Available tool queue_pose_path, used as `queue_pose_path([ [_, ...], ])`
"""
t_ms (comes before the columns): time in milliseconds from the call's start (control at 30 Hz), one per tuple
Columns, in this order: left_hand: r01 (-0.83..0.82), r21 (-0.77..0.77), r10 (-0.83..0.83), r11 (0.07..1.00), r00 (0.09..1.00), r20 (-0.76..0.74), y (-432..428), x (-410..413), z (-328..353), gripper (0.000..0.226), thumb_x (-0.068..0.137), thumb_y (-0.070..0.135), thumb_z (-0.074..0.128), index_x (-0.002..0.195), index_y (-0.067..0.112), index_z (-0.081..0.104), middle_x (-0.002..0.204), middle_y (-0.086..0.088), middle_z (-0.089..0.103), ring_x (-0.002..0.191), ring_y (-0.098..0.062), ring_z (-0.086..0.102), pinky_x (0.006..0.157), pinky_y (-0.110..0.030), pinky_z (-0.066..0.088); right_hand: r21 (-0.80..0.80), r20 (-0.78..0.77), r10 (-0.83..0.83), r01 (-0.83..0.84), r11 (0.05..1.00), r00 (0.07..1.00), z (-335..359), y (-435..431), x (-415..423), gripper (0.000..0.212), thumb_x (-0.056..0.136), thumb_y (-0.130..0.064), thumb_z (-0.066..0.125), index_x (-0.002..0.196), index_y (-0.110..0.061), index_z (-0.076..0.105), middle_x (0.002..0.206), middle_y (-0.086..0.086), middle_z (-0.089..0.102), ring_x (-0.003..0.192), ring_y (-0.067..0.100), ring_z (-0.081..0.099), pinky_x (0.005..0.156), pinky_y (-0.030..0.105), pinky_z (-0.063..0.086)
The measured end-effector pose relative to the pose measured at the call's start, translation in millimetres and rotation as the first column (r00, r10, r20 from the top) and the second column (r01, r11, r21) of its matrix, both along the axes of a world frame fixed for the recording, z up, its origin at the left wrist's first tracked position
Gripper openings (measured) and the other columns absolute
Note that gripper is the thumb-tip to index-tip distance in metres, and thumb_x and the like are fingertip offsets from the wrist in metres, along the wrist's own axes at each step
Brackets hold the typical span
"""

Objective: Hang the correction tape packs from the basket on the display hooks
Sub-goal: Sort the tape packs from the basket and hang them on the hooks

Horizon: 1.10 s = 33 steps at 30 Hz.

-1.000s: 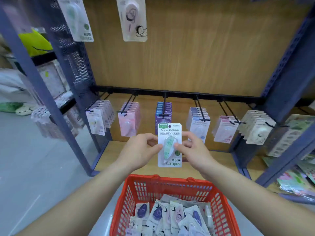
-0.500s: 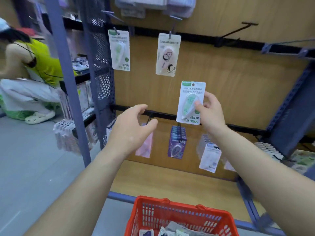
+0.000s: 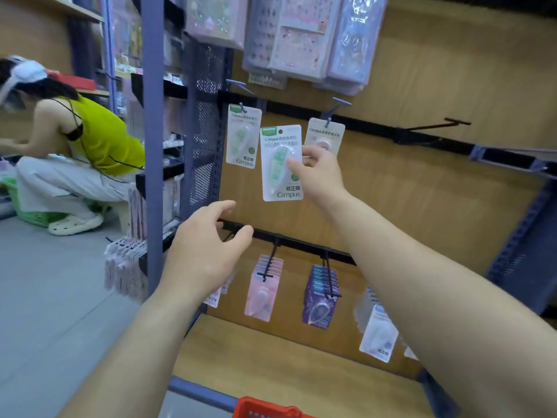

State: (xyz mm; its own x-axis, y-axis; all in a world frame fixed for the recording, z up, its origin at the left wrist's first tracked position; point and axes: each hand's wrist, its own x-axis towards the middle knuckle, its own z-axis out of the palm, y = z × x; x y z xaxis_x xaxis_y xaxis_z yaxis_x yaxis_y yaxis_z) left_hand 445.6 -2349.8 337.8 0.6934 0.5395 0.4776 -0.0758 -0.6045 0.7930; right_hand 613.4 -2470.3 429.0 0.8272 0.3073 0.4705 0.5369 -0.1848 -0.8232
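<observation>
Pack now up beside upper hook; my right fingers pinch it, left hand slack. Hole may miss hook, pack drops.

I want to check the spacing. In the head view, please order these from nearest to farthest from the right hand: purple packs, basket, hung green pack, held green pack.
1. Held green pack, pinched in the right hand.
2. Hung green pack, upper left.
3. Purple packs, lower rail.
4. Basket, bottom edge.

Glossy plastic pack — matt wood-grain back panel — dark metal rail.
</observation>
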Motion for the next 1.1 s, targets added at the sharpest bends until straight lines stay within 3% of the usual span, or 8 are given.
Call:
queue_pose_path([
  [100, -0.058, -0.003, 0.058, 0.998, 0.998, 0.01, 18.5, -7.1, -4.5, 0.052, 0.091, 0.035, 0.07, 0.141, 0.03, 0.058, 0.131, 0.012, 0.062, 0.111, -0.006, 0.058, 0.09, -0.026, 0.041, -0.006, 0.045, 0.03, -0.03, 1.0, 0.999, 17.0, 45.1, 7.1, 0.024, 0.1, -0.021, 0.063, 0.124, -0.018, 0.066, 0.099, -0.014, 0.067, 0.083, -0.003, 0.065, 0.054, 0.011, 0.05],
  [200, -0.101, -0.008, 0.101, 0.995, 0.995, 0.013, 33.0, -10.4, -6.0, 0.052, 0.09, 0.035, 0.071, 0.14, 0.029, 0.058, 0.13, 0.012, 0.063, 0.109, -0.003, 0.055, 0.09, -0.025, 0.04, -0.015, 0.068, 0.023, -0.022, 1.0, 0.997, 25.2, 74.8, 19.7, 0.024, 0.099, -0.023, 0.064, 0.123, -0.02, 0.068, 0.106, -0.009, 0.07, 0.09, 0.003, 0.068, 0.068, 0.024, 0.059],
  [367, -0.132, -0.048, 0.133, 0.99, 0.991, 0.015, 48.1, -12.2, -8.6, 0.053, 0.088, 0.038, 0.071, 0.139, 0.03, 0.058, 0.132, 0.01, 0.064, 0.114, -0.003, 0.057, 0.089, -0.035, 0.052, 0.023, 0.012, -0.013, 0.013, 1.0, 1.0, 26.8, 98.4, 36.3, 0.02, 0.098, -0.024, 0.065, 0.118, -0.022, 0.067, 0.106, -0.006, 0.071, 0.09, 0.012, 0.072, 0.07, 0.03, 0.062],
  [533, -0.137, -0.026, 0.137, 0.99, 0.99, -0.011, 51.7, -11.4, -11.5, 0.053, 0.09, 0.039, 0.069, 0.141, 0.031, 0.057, 0.134, 0.013, 0.062, 0.115, -0.004, 0.058, 0.089, -0.025, 0.04, 0.02, -0.01, -0.017, 0.018, 1.0, 1.0, 26.4, 112.6, 40.9, 0.022, 0.099, -0.026, 0.063, 0.121, -0.021, 0.065, 0.112, -0.006, 0.071, 0.094, 0.014, 0.072, 0.084, 0.042, 0.063],
  [700, -0.139, -0.04, 0.138, 0.989, 0.99, -0.023, 56.2, -9.9, -15.6, 0.053, 0.09, 0.04, 0.07, 0.141, 0.032, 0.057, 0.133, 0.013, 0.062, 0.11, -0.001, 0.054, 0.09, -0.025, 0.04, 0.055, -0.033, -0.017, 0.019, 0.998, 0.999, 22.8, 122.7, 40.7, 0.016, 0.102, -0.028, 0.059, 0.116, -0.022, 0.058, 0.113, -0.005, 0.068, 0.098, 0.016, 0.071, 0.084, 0.04, 0.063],
  [867, -0.156, -0.053, 0.155, 0.986, 0.988, -0.022, 61.2, -9.2, -17.4, 0.051, 0.09, 0.04, 0.069, 0.139, 0.032, 0.058, 0.131, 0.012, 0.062, 0.115, -0.006, 0.058, 0.089, -0.025, 0.04, 0.109, -0.037, -0.072, 0.075, 0.991, 0.997, 8.7, 125.1, 43.4, 0.015, 0.103, -0.033, 0.056, 0.115, -0.023, 0.056, 0.109, -0.007, 0.066, 0.094, 0.011, 0.07, 0.069, 0.027, 0.06],
  [1033, -0.155, -0.071, 0.155, 0.985, 0.988, -0.008, 61.1, -3.7, -17.7, 0.05, 0.09, 0.039, 0.069, 0.139, 0.033, 0.058, 0.131, 0.016, 0.061, 0.11, -0.003, 0.057, 0.089, -0.024, 0.039, 0.043, -0.084, -0.151, 0.155, 0.987, 0.985, 16.9, 130.0, 49.8, 0.014, 0.1, -0.034, 0.061, 0.108, -0.024, 0.055, 0.106, -0.003, 0.065, 0.089, 0.02, 0.072, 0.067, 0.04, 0.065],
  [1100, -0.147, -0.074, 0.146, 0.986, 0.989, -0.011, 59.1, -2.6, -17.4, 0.049, 0.091, 0.039, 0.069, 0.138, 0.034, 0.058, 0.13, 0.017, 0.061, 0.108, -0.002, 0.056, 0.088, -0.024, 0.038, -0.042, -0.119, -0.225, 0.222, 0.974, 0.967, 18.7, 132.1, 54.0, 0.022, 0.099, -0.037, 0.061, 0.111, -0.019, 0.057, 0.109, 0.001, 0.068, 0.089, 0.023, 0.071, 0.072, 0.042, 0.064],
])
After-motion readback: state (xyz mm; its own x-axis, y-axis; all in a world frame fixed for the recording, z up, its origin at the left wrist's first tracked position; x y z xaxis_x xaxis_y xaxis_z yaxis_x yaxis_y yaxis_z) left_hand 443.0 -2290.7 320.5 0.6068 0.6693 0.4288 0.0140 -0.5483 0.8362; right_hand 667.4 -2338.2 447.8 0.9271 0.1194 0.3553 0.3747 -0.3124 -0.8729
